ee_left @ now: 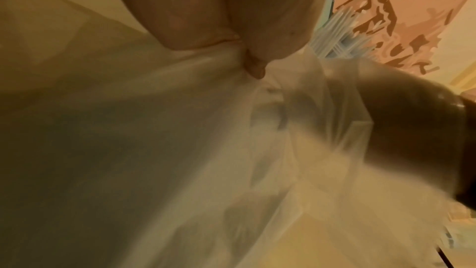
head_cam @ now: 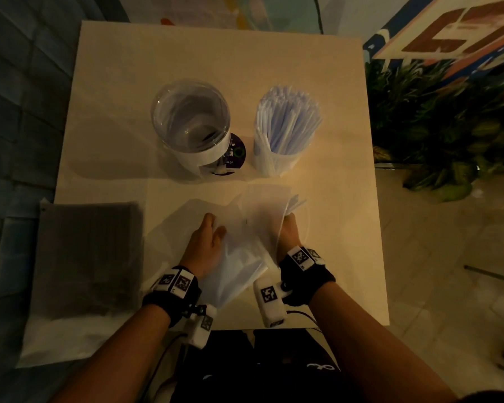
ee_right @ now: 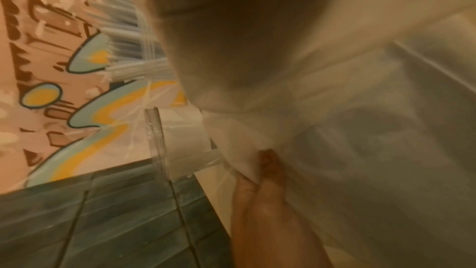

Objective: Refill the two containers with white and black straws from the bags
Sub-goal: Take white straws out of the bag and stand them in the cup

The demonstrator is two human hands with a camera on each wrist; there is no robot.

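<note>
A limp translucent white plastic bag point(head_cam: 250, 237) hangs between both hands over the table's near half. My left hand point(head_cam: 214, 226) pinches its left side, and the pinching fingertips point(ee_left: 253, 69) show in the left wrist view. My right hand point(head_cam: 288, 221) grips the bag's right edge, with its fingers mostly hidden behind the film point(ee_right: 360, 130). I cannot tell what is inside the bag. The right container point(head_cam: 285, 132) is packed with white straws point(ee_right: 123, 38). The clear left container point(head_cam: 191, 123) has a white label band and looks nearly empty. A bag of black straws point(head_cam: 90, 257) lies at the left.
The pale table point(head_cam: 216, 53) ends just before my lap. A round dark sticker or coaster point(head_cam: 236, 154) sits beside the clear container. Green plants point(head_cam: 448, 126) and a painted sign point(head_cam: 463, 27) stand to the right. A grey tiled wall lies to the left.
</note>
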